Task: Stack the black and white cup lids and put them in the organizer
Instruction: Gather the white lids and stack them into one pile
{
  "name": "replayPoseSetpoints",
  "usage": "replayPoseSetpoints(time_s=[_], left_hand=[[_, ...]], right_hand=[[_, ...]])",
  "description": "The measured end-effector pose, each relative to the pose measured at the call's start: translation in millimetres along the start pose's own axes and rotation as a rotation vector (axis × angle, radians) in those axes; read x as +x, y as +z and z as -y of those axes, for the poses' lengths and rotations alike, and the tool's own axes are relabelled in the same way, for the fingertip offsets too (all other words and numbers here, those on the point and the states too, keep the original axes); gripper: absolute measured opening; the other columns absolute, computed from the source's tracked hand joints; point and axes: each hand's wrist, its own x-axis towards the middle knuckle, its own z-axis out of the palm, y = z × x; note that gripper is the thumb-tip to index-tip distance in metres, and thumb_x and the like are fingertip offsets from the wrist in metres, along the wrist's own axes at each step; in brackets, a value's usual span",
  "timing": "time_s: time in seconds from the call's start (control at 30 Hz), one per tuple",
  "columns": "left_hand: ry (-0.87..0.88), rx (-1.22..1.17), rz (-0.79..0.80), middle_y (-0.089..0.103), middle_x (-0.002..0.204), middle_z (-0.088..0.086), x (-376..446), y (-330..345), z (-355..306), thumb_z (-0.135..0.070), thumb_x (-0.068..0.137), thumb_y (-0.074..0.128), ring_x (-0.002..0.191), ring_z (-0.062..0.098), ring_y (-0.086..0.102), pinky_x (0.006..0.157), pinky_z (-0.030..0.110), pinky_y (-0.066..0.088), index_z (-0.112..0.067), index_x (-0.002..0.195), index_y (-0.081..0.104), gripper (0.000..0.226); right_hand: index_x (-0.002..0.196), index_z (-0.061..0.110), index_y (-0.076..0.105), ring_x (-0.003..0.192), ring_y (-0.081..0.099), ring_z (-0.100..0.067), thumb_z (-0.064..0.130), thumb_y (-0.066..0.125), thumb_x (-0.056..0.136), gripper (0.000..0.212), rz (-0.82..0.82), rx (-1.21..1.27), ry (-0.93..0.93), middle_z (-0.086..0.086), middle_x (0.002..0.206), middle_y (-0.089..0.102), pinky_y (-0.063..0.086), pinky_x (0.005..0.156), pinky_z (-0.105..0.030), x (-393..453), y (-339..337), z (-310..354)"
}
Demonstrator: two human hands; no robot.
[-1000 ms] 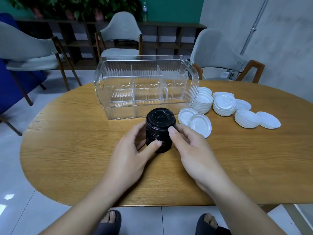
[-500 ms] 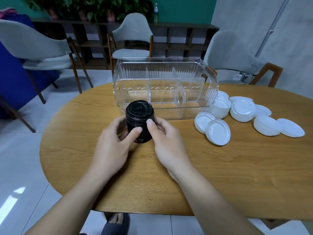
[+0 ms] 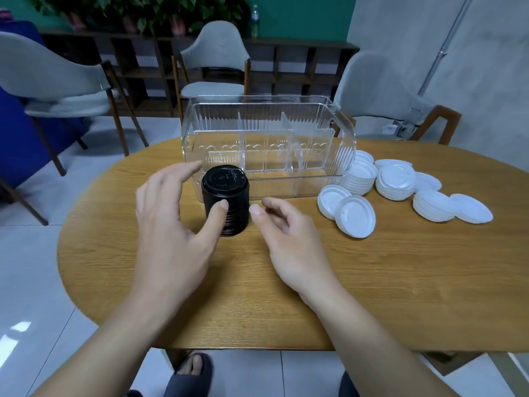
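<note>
A tall stack of black cup lids (image 3: pixel 226 196) stands on the wooden table (image 3: pixel 400 267), just in front of the clear plastic organizer (image 3: pixel 269 144) with its empty divided compartments. My left hand (image 3: pixel 169 222) hovers at the stack's left with fingers spread; its thumb lies in front of the stack's side. My right hand (image 3: pixel 289 236) is just right of the stack, fingers loosely curved, holding nothing. White cup lids (image 3: pixel 395 181) lie in low stacks and singles to the right of the organizer, two of them (image 3: pixel 346 210) nearest my right hand.
Grey chairs with wooden legs (image 3: pixel 214 67) stand behind the table, one more (image 3: pixel 380 90) at the back right. A dark shelf unit and plants line the far wall. The table's front edge runs just above my feet.
Both hands gripped the black stack earlier and slid it left along the table. Now both have opened and drawn away from it; the stack stands on its own.
</note>
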Motion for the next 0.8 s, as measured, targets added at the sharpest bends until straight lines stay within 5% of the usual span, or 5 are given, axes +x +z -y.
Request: replayPoseSetpoints(time_s=[0.23, 0.43, 0.6, 0.8], left_hand=[[0.156, -0.155, 0.156, 0.069, 0.126, -0.010, -21, 37, -33, -0.019, 0.101, 0.080, 0.124, 0.016, 0.063, 0.106, 0.038, 0.051, -0.021, 0.134, 0.074, 0.034], [0.165, -0.197, 0.435, 0.070, 0.119, -0.017, -31, 86, -44, -0.026, 0.099, 0.083, 0.116, 0.009, 0.067, 0.098, 0.032, 0.055, -0.027, 0.132, 0.076, 0.034], [0.069, -0.174, 0.575, 0.072, 0.120, -0.022, -25, 116, -39, -0.040, 0.099, 0.082, 0.112, 0.002, 0.068, 0.096, 0.032, 0.056, -0.033, 0.134, 0.075, 0.037], [0.064, -0.098, 0.659, 0.069, 0.126, -0.026, -21, 129, -33, -0.050, 0.099, 0.079, 0.119, -0.001, 0.063, 0.108, 0.030, 0.051, -0.037, 0.139, 0.072, 0.043]], right_hand=[[0.133, 0.028, 0.073, 0.125, 0.068, 0.001, 0.039, 0.081, 0.098, 0.037, -0.070, -0.112, -0.112, 0.016, 0.130, 0.073, 0.057, 0.109, -0.033, -25, -51, -7], [0.113, 0.023, 0.076, 0.094, 0.065, -0.007, 0.031, 0.090, 0.090, 0.028, -0.279, -0.617, -0.312, 0.014, 0.105, 0.067, 0.046, 0.085, -0.013, -28, -108, -20], [0.104, 0.024, 0.069, 0.091, 0.061, -0.017, 0.048, 0.090, 0.086, 0.037, -0.399, -0.761, -0.248, 0.009, 0.100, 0.063, 0.054, 0.089, -0.042, -10, -137, -33], [0.101, 0.028, 0.071, 0.098, 0.059, -0.016, 0.063, 0.083, 0.085, 0.040, -0.347, -0.867, -0.226, 0.012, 0.099, 0.061, 0.048, 0.095, -0.044, 2, -140, -38]])
